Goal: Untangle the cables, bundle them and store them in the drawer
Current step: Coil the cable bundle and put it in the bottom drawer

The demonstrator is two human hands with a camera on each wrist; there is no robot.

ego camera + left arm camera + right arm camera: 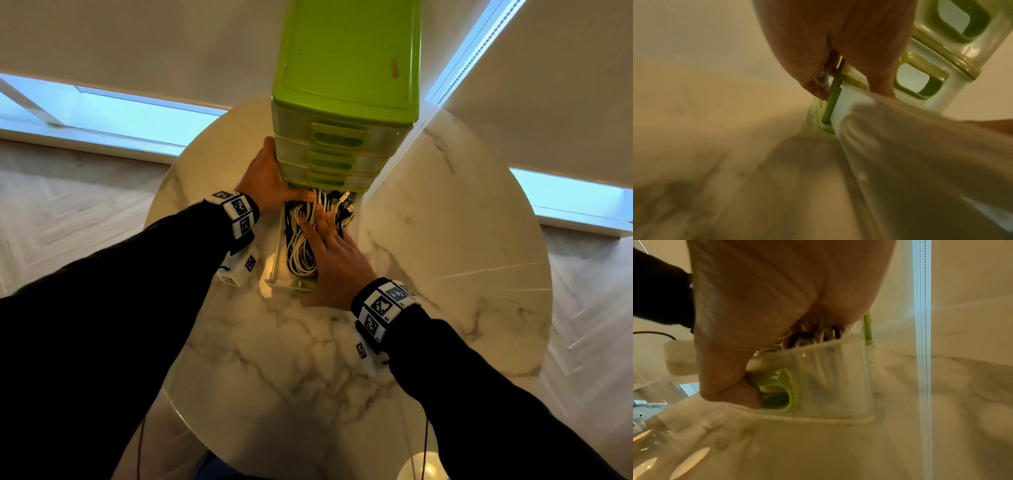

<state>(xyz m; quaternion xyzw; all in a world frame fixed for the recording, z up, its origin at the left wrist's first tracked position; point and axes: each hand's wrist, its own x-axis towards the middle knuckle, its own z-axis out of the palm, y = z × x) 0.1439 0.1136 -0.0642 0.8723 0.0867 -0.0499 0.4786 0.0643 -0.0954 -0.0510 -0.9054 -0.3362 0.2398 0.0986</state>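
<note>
White cables (299, 246) in drawer (278, 251) — half hidden beneath right hand (337, 260).

No readable words, brands or numbers appear anywhere; the only markings are black-and-white square code patterns on the wristbands (239, 214), which cannot be read as text.

Cool daylight enters through the window strips (144, 120), while warm lamp glare spots the marble table (445, 212) near its front edge and beside the drawer (277, 260). The head view is sharp at centre and bends strongly at the edges. Both wrist views are dim, yellowish and soft, with smeared, blurred foregrounds.
</note>
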